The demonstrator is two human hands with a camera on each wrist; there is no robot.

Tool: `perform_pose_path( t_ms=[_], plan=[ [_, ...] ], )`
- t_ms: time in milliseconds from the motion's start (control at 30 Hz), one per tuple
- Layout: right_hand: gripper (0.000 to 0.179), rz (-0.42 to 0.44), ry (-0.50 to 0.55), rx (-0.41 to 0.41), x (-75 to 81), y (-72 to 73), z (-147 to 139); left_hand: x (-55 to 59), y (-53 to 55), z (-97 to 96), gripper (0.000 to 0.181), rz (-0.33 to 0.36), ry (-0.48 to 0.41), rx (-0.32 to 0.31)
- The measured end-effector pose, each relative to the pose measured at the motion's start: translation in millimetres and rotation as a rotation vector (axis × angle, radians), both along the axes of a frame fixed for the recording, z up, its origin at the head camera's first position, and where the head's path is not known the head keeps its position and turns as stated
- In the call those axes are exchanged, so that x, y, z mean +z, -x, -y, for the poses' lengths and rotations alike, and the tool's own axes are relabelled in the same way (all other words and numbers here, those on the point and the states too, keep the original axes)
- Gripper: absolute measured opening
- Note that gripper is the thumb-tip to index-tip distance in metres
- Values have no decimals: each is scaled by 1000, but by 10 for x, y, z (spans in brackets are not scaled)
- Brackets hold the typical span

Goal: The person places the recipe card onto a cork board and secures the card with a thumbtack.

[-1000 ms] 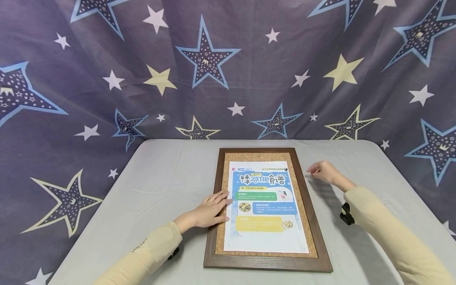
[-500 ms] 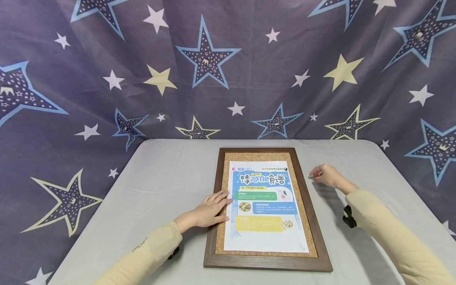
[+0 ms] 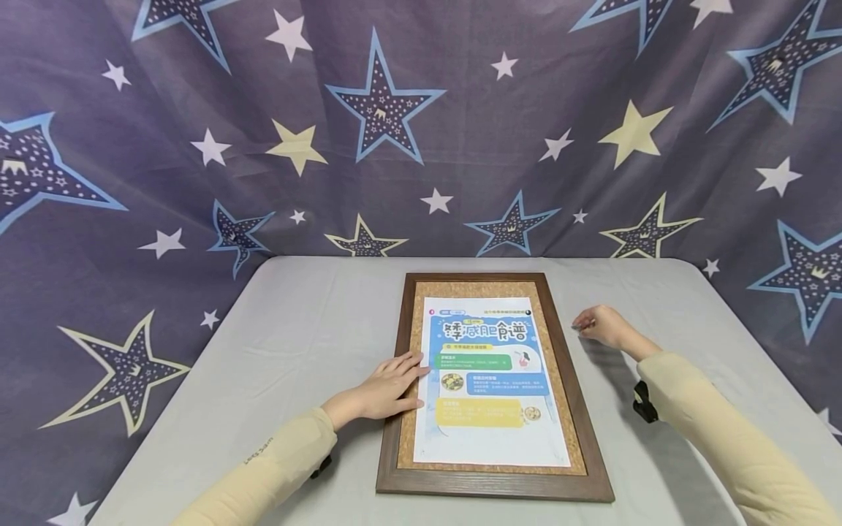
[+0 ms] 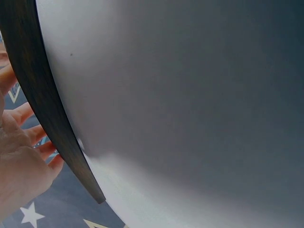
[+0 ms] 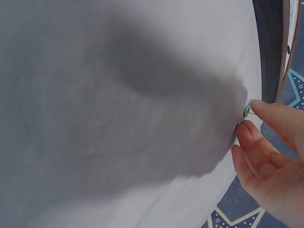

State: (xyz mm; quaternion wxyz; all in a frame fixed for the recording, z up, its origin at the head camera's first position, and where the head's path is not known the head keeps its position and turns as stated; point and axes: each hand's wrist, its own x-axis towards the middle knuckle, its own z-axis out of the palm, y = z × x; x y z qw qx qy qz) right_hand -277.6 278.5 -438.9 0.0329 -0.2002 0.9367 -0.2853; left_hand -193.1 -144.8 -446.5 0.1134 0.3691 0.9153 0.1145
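A printed poster (image 3: 493,446) with Chinese lettering lies on a brown-framed cork board (image 3: 579,467). My left hand (image 3: 381,387) rests over the board's left side, fingers spread, fingertips at the poster's left edge. In the left wrist view, that hand (image 4: 23,156) shows behind the dark frame rail (image 4: 52,109). Right of the board, my right hand (image 3: 604,325) is low at the tabletop. The right wrist view shows its thumb and fingertips pinching a small green thumbtack (image 5: 246,112), its metal point standing away from the table. The other fingers curl loosely.
A magenta tack (image 3: 431,312) and a black tack (image 3: 528,312) sit at the poster's two top corners. The grey-white cloth-covered table (image 3: 316,314) surrounds the board. A star-patterned purple curtain (image 3: 454,219) hangs along its back and sides.
My right hand has shifted slightly right and toward me, and a small bit of the thumbtack now shows at its fingertips. The left hand, poster and board stay put.
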Motion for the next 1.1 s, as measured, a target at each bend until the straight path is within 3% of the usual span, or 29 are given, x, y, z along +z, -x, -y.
perform_pose_path(
  t_ms=[100,200,233,333,433,467,667,767,1000,1100],
  plan=[
    [12,12,13,-7,-46,37,-33,9,-7,1,57,5,-6,0],
    [11,4,51,14,-212,158,-151,16,-12,2,57,9,-9,-2],
    [9,-20,101,54,-365,270,-249,19,-14,3,57,11,-10,-3],
    [10,-31,100,72,-467,344,-320,21,-16,4,57,12,-13,-6],
    [10,-34,67,46,-403,296,-264,21,-16,5,57,12,-13,-7],
    [11,-17,13,7,-264,191,-173,20,-16,4,57,12,-14,-7],
    [11,-32,-72,-9,-77,50,-25,19,-17,7,57,12,-12,-5],
    [10,-23,-58,-22,-120,84,-48,19,-17,7,58,14,-11,-3],
    [8,-59,83,72,-529,387,-331,13,-17,6,57,11,-15,-3],
    [6,-54,62,41,-454,325,-267,13,-17,6,58,14,-15,-2]
  ],
)
